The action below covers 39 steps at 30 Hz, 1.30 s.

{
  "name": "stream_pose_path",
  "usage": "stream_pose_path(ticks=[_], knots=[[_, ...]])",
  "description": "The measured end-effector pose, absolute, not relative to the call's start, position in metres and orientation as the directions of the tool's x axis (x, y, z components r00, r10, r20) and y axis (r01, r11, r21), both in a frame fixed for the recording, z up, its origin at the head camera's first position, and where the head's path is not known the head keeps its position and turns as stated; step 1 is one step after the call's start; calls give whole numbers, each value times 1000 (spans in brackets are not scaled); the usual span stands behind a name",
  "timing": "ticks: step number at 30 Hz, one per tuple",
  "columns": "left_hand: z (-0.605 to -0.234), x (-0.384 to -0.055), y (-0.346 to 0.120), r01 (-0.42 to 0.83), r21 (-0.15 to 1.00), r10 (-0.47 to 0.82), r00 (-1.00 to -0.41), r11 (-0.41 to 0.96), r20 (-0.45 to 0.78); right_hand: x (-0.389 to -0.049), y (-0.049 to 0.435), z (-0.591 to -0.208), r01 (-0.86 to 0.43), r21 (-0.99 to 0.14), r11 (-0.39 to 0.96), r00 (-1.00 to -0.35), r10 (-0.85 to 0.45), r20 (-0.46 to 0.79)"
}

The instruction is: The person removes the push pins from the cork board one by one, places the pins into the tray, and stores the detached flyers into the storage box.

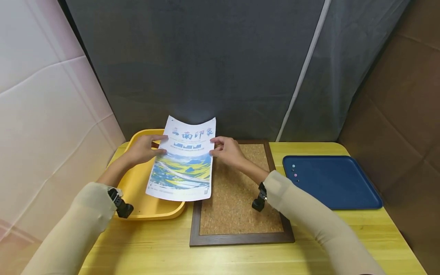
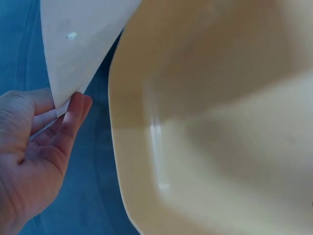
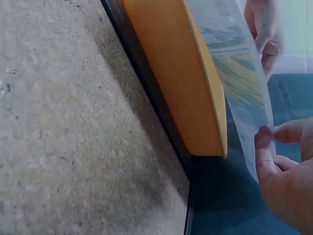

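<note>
A printed poster sheet (image 1: 183, 168), with a blue and yellow landscape and large characters at its top, hangs in the air between both hands. My left hand (image 1: 143, 148) pinches its left edge; in the left wrist view the left hand (image 2: 46, 142) has thumb and fingers on the paper. At the right edge my right hand (image 1: 229, 151) pinches the sheet between thumb and fingers. The sheet bows, its top edge dipping in the middle. Below it lie part of a yellow tray (image 1: 137, 191) and part of a cork board (image 1: 240, 202) with a dark brown frame.
To the right lies a dark blue tray (image 1: 333, 183) with several small pins (image 1: 295, 175) near its left side. Everything rests on a yellowish wooden table (image 1: 154, 244). A dark grey curtain (image 1: 206, 65) stands behind it, with a brown panel (image 1: 405, 114) on the right.
</note>
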<state>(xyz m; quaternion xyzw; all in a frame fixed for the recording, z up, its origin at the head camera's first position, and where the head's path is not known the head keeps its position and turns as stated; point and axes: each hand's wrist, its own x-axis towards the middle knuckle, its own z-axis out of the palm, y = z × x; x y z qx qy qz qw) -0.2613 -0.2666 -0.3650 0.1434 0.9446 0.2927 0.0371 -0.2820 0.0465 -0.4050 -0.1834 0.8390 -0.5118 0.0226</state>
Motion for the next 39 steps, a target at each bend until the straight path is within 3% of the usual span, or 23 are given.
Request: stream_pose_path(ticks=[19, 39], knots=[[-370, -253, -314, 179, 528, 243, -969, 830, -53, -275, -9, -417, -164, -948, 274, -920, -390, 46], [-385, -248, -341, 134, 522, 215, -972, 842, -97, -266, -50, -431, -217, -884, 414, -917, -397, 40]])
